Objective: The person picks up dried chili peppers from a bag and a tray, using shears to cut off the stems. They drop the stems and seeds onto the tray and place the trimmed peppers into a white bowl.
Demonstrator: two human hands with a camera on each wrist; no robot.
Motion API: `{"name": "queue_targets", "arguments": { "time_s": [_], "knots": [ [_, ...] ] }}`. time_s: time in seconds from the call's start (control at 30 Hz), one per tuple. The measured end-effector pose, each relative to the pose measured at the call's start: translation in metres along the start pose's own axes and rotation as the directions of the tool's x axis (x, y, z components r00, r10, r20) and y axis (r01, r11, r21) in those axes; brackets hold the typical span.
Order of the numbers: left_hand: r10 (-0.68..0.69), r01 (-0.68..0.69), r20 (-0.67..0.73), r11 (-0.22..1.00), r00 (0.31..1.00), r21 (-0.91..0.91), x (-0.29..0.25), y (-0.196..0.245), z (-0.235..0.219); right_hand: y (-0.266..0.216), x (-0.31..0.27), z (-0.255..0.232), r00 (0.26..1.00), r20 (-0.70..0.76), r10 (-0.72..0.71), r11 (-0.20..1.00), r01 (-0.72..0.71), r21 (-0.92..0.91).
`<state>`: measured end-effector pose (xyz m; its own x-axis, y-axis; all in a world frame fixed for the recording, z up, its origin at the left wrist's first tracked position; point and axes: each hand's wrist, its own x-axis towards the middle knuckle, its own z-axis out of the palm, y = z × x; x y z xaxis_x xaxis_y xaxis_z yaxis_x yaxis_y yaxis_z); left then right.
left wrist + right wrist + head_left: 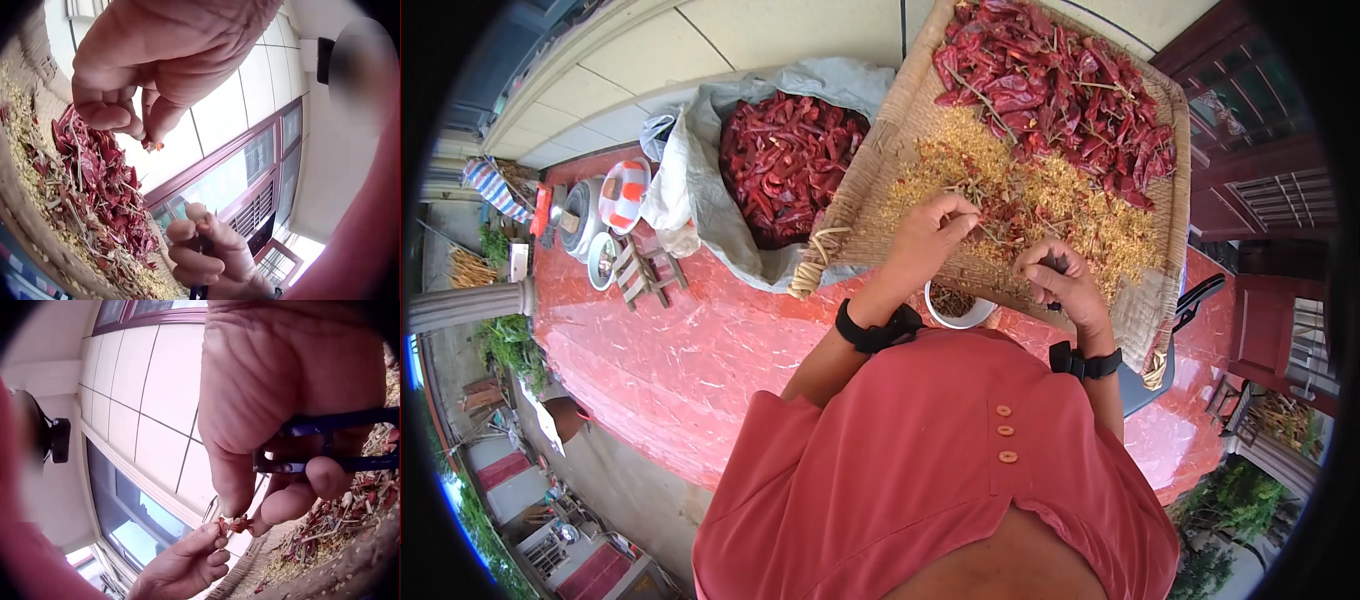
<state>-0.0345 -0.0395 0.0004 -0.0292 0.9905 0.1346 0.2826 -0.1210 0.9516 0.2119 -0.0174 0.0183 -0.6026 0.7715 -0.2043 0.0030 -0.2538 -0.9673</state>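
My left hand (930,240) hovers over the front part of a woven tray (1145,320), its thumb and fingertips pinching a small dried chili piece (152,147). Close on its right, my right hand (1068,285) has blue-handled scissors (350,422) tucked in the palm under curled fingers. Thumb and forefinger of that hand pinch another red chili scrap (240,524), right beside the left fingertips. Yellow seeds (955,145) with stems and red bits spread below both hands. Behind them lies a heap of dried red chilies (1050,90).
An open pale sack (700,130) of red chilies (790,150) stands left of the tray. Under the tray's front edge sits a white bowl (975,318) of stems. Farther left are a small wooden stool (640,275) and a red-and-white basin (622,195) on the red floor.
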Motion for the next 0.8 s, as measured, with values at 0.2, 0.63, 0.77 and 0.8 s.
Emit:
{"name": "queue_targets", "arguments": {
  "time_s": [0.2,0.63,0.77,0.8],
  "knots": [
    [0.055,0.131,-0.477,0.929,0.877,0.347,0.028,-0.009,-0.075,0.011,-0.027,0.016,0.982,0.132,0.132,0.784,-0.022,-0.621],
    [-0.053,0.361,-0.453,0.69,0.89,0.628,-0.031,0.091,-0.165,0.019,-0.053,0.012,0.987,-0.147,0.072,0.815,-0.143,-0.562],
    [-0.136,0.413,-0.407,0.533,0.903,0.738,-0.058,0.078,-0.222,0.012,-0.051,0.018,0.973,-0.219,0.07,0.798,-0.186,-0.573],
    [-0.17,0.428,-0.401,0.515,0.9,0.743,-0.052,0.056,-0.235,0.012,-0.05,0.02,0.969,-0.233,0.081,0.795,-0.204,-0.572]
  ]
}}
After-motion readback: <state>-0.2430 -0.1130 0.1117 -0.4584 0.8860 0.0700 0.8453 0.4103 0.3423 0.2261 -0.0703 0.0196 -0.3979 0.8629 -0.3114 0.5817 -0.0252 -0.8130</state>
